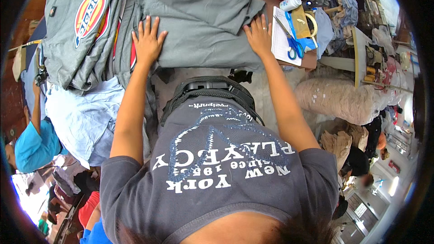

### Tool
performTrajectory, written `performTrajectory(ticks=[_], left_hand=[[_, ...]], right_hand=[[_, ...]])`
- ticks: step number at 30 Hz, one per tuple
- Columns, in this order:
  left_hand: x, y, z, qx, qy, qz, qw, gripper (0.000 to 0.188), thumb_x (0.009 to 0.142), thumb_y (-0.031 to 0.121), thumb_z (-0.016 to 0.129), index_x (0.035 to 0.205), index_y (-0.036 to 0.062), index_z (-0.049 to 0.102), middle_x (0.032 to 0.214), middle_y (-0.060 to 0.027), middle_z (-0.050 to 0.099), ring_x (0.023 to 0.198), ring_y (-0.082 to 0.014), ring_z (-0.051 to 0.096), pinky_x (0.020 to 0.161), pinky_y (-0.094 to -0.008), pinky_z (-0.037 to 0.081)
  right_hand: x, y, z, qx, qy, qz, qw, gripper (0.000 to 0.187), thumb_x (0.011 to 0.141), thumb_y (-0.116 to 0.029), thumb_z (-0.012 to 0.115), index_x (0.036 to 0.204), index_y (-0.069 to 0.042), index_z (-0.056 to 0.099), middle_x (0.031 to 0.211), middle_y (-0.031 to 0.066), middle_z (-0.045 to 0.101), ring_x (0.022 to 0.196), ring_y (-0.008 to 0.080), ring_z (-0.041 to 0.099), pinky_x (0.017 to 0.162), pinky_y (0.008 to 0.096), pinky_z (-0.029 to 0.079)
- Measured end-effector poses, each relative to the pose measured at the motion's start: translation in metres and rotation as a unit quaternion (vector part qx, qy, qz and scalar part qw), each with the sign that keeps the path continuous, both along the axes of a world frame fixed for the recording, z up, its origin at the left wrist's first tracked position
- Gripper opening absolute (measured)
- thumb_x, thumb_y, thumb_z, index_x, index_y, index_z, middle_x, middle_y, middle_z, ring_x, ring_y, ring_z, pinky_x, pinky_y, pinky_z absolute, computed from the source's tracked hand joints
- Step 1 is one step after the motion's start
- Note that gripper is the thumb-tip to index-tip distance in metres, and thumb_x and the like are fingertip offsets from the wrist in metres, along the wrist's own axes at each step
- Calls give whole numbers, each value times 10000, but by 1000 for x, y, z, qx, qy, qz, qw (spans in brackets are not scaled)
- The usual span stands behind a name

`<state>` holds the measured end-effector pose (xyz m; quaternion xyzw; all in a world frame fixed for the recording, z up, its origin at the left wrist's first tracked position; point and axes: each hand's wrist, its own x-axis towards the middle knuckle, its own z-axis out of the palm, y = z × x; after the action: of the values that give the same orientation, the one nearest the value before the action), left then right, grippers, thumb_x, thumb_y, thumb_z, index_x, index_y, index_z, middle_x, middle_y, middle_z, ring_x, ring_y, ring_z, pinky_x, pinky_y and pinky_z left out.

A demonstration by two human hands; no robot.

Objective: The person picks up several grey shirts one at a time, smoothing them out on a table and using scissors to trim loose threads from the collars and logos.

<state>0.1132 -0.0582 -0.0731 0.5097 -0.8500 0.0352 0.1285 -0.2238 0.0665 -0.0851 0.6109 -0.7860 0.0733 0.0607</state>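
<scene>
A grey garment lies spread in front of me, with a folded layer of the same cloth on its upper part. My left hand rests flat on its left side, fingers spread. At its right edge, my right hand lies on the cloth with fingers stretched out and a ring on one of them. Neither hand grips anything. Left of my left hand is a pile of grey garments with a large oval printed patch. Past my right hand lie white paper sheets and blue-handled scissors.
Beside the scissors are a tape roll and a white bottle. Light blue cloth hangs at the left, near a person in a blue shirt. A large wrapped bundle lies at the right.
</scene>
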Motion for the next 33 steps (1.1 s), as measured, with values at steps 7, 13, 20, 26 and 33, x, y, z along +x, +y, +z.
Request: performTrajectory(ticks=[7,13,20,26,33], left_hand=[[-27,-67,-2,-28,-34,-2,999,537,815,524,347,1236,194,387,1301,-43,339,1222,-268,261,953,-564,157],[-34,-98,-2,-39,-49,-25,998,553,822,526,330,1240,167,378,1283,-39,352,1229,-242,248,953,-563,152],[0,-33,29,0,150,-31,988,393,713,293,611,1064,138,526,1126,-121,443,1020,-325,410,843,-427,350],[39,23,21,11,159,-19,987,232,717,157,610,886,18,536,938,-135,526,854,-281,505,751,-334,407],[52,32,17,168,683,276,655,274,776,53,542,999,-18,400,791,-89,496,623,-137,515,553,-257,474]], right_hand=[[-29,-53,-7,-47,34,5,998,455,827,-382,383,1151,-75,470,1295,90,356,1256,255,212,988,502,127],[-45,-83,-10,-82,33,12,996,445,826,-400,375,1084,-65,514,1264,87,398,1241,260,247,976,525,131],[-22,-42,14,-87,-68,32,993,390,826,-279,443,1158,-75,448,1262,113,393,1227,276,270,982,496,163],[38,48,31,-35,-128,51,990,413,836,-240,440,1219,-90,397,1294,102,354,1225,268,276,995,441,185],[28,89,23,19,-85,57,995,464,859,-303,393,1278,-114,326,1345,55,281,1236,226,265,997,389,206]])
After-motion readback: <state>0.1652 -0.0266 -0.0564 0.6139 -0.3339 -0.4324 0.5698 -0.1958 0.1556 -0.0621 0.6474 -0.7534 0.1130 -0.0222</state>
